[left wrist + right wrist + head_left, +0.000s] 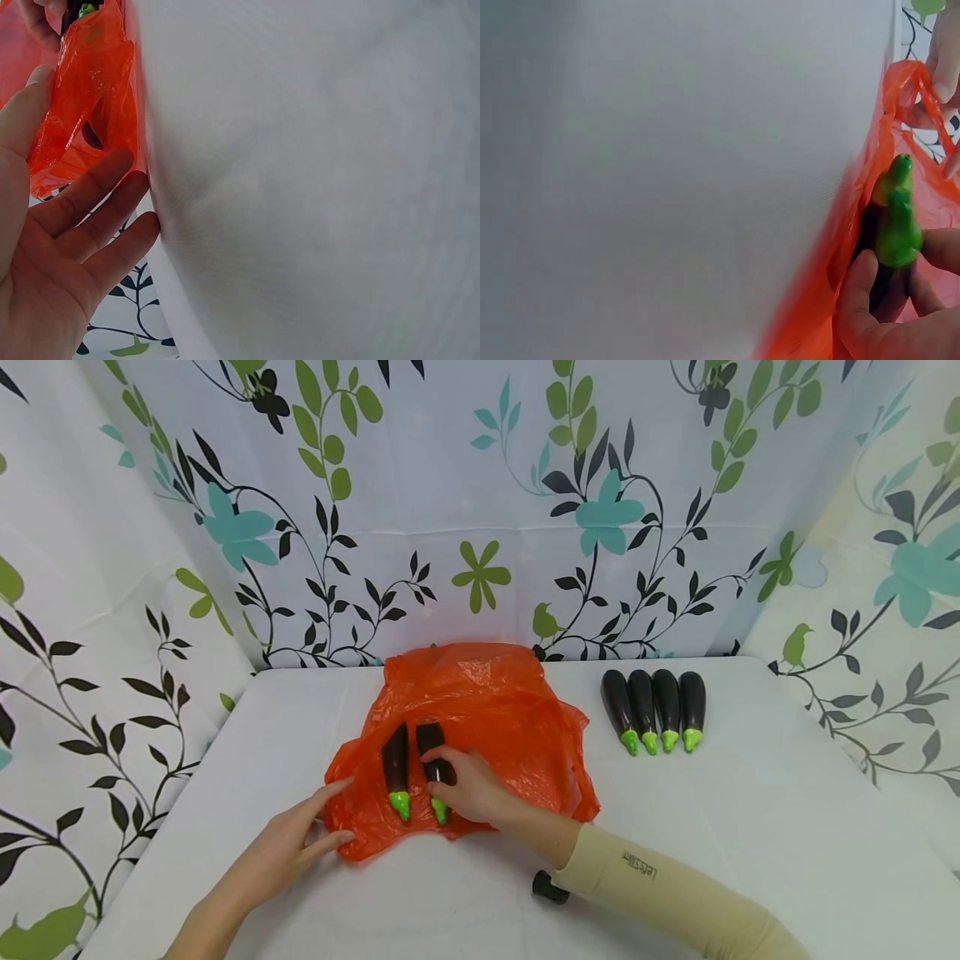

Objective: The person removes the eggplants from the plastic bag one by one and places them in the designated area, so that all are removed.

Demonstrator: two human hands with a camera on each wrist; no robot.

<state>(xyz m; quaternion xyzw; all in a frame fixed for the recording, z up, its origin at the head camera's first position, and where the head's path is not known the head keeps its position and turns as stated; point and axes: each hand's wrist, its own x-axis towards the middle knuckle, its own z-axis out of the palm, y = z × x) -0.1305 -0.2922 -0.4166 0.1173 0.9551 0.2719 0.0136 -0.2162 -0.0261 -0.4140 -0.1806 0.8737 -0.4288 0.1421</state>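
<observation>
An orange-red plastic bag [517,735] lies spread on the white table. My right hand [472,787] pinches a dark purple eggplant [430,737] with a green stem end, over the bag; its green tip [897,236] shows between thumb and fingers in the right wrist view. Just left of it, a second eggplant [396,767] lies on the bag, partly under the plastic at its upper end. At the bag's left edge is my left hand [296,839], thumb and fingers spread and fairly straight, fingertips touching the plastic [94,82].
Several eggplants [641,706] lie side by side in a row at the back right of the table [712,827]. A small black object [550,887] sits beside the right forearm. Leaf-patterned cloth [450,510] hangs behind the table and at its sides.
</observation>
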